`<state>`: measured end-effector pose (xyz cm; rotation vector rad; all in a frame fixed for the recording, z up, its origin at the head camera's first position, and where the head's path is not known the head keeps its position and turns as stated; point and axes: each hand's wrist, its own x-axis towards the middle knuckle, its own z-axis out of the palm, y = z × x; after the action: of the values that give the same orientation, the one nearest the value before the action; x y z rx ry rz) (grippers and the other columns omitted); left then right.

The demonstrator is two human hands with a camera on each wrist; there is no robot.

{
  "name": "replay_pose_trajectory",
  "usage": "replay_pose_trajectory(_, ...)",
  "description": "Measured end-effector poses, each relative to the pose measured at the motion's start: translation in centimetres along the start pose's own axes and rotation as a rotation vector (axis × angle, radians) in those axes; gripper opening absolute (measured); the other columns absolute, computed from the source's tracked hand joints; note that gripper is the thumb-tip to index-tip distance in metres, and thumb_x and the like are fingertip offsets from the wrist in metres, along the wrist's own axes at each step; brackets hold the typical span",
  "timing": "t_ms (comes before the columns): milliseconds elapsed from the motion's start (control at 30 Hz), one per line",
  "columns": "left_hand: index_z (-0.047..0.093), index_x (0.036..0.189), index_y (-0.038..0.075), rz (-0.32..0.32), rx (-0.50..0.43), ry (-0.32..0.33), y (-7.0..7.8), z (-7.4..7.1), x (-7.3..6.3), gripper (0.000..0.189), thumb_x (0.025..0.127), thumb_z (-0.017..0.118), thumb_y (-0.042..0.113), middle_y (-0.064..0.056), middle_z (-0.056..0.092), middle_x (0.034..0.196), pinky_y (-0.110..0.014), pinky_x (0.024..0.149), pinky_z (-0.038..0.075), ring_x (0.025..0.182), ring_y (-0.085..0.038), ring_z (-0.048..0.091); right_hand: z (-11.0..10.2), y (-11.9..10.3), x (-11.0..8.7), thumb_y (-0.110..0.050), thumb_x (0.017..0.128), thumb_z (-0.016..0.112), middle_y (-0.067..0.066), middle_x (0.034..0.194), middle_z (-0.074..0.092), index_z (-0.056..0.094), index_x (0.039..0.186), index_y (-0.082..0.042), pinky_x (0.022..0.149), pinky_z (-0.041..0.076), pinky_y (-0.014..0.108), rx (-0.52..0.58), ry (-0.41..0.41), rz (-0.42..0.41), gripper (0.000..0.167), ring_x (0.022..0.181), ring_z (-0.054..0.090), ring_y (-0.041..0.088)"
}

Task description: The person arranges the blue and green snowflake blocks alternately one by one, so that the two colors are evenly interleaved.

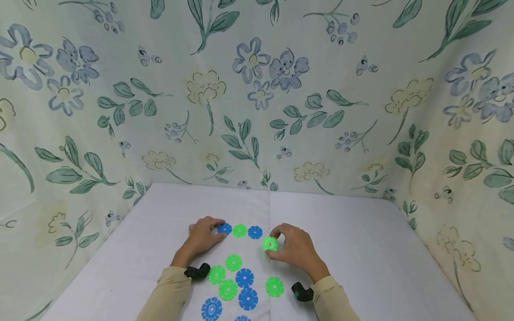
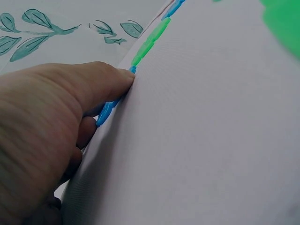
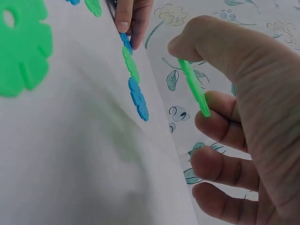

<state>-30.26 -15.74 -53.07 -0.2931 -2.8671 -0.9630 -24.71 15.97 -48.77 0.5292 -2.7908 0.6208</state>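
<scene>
The left hand (image 1: 204, 234) is pinching the left-end blue notched disc (image 1: 225, 228) by its rim, thumb and fingertips sitting on opposite sides, seemingly so that it is steadying that end of a short row. Beside it a green notched disc (image 1: 239, 230) and a right-end blue notched disc (image 1: 254, 232) are lying flat, running roughly parallel to the tabletop's (image 1: 341, 249) far edge; whether their notches are interlocking, one cannot tell. The right hand (image 1: 296, 248) is pinching a held green disc (image 1: 270, 244) between thumb and index finger, its other fingers curling loosely apart. It is holding the disc above the tabletop by the edges, probably because this is leaving the face and most notches uncovered. Loose green and blue discs (image 1: 228, 290) are lying between the forearms, toward the near edge, presumably where they are staying within easy reach.
</scene>
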Motion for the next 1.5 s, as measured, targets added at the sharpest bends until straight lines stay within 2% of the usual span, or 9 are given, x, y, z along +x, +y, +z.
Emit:
replay_pose_trajectory(133, 0.070, 0.126, 0.029, -0.019, 0.009, -0.012, -0.2, 0.0, -0.1, 0.042, 0.086, 0.078, 0.039, 0.000, 0.067, 0.122, -0.048, 0.096, 0.026, 0.118, -0.024, 0.058, -0.1, -0.1, 0.3, -0.055, 0.068, 0.085, -0.017, 0.092, 0.067, 0.071, 0.097, -0.026, 0.070, 0.048, 0.024, 0.006, 0.014, -0.004, 0.043, 0.076, 0.056, 0.004)
replay_pose_trajectory(300, 0.070, 0.125, 0.028, -0.019, 0.006, -0.008, -0.2, -0.1, -0.3, 0.042, 0.086, 0.078, 0.039, 0.000, 0.067, 0.121, -0.048, 0.095, 0.026, 0.118, -0.025, 0.058, -0.2, -0.4, 0.7, -0.055, 0.068, 0.085, -0.016, 0.092, 0.067, 0.072, 0.098, -0.026, 0.063, 0.044, 0.022, 0.016, 0.020, 0.002, 0.044, 0.070, 0.050, 0.003)
replay_pose_trajectory(633, 0.070, 0.124, 0.030, -0.033, 0.005, -0.006, -0.6, 0.1, -0.6, 0.041, 0.085, 0.078, 0.040, 0.002, 0.067, 0.120, -0.046, 0.093, 0.027, 0.115, -0.021, 0.058, 0.3, -0.7, 1.3, -0.052, 0.069, 0.086, -0.013, 0.093, 0.069, 0.072, 0.098, -0.025, 0.061, 0.042, 0.024, 0.068, 0.051, 0.056, 0.043, 0.068, 0.049, 0.005)
replay_pose_trajectory(767, 0.070, 0.125, 0.030, -0.026, 0.012, -0.003, -0.7, 0.1, -0.6, 0.041, 0.086, 0.078, 0.040, 0.003, 0.067, 0.120, -0.046, 0.093, 0.028, 0.115, -0.021, 0.058, 0.9, -0.8, 1.6, -0.051, 0.069, 0.087, -0.012, 0.093, 0.069, 0.072, 0.098, -0.025, 0.063, 0.042, 0.026, 0.101, 0.077, 0.105, 0.042, 0.072, 0.050, 0.006)
replay_pose_trajectory(1000, 0.071, 0.124, 0.029, -0.011, -0.006, 0.003, -0.6, -0.1, -0.5, 0.040, 0.086, 0.078, 0.038, 0.002, 0.067, 0.118, -0.046, 0.093, 0.027, 0.112, -0.021, 0.058, 1.7, -0.1, 2.2, -0.050, 0.068, 0.088, -0.012, 0.091, 0.069, 0.072, 0.097, -0.026, 0.067, 0.046, 0.029, 0.104, 0.116, 0.150, 0.041, 0.079, 0.057, 0.007)
replay_pose_trajectory(1167, 0.070, 0.125, 0.028, 0.001, -0.037, -0.020, -0.1, -0.1, -0.3, 0.041, 0.086, 0.077, 0.038, 0.002, 0.066, 0.119, -0.047, 0.095, 0.026, 0.113, -0.021, 0.058, 1.6, 0.6, 2.2, -0.047, 0.066, 0.089, -0.011, 0.089, 0.069, 0.073, 0.096, -0.024, 0.068, 0.046, 0.030, 0.128, 0.150, 0.170, 0.041, 0.078, 0.057, 0.009)
replay_pose_trajectory(1500, 0.070, 0.126, 0.028, -0.004, 0.009, -0.014, 0.1, -0.2, 0.0, 0.041, 0.087, 0.077, 0.039, 0.001, 0.066, 0.118, -0.047, 0.096, 0.027, 0.113, -0.022, 0.057, 2.1, 2.0, 2.6, -0.044, 0.068, 0.089, -0.008, 0.090, 0.071, 0.073, 0.096, -0.021, 0.068, 0.048, 0.033, 0.145, 0.171, 0.167, 0.040, 0.082, 0.063, 0.015)
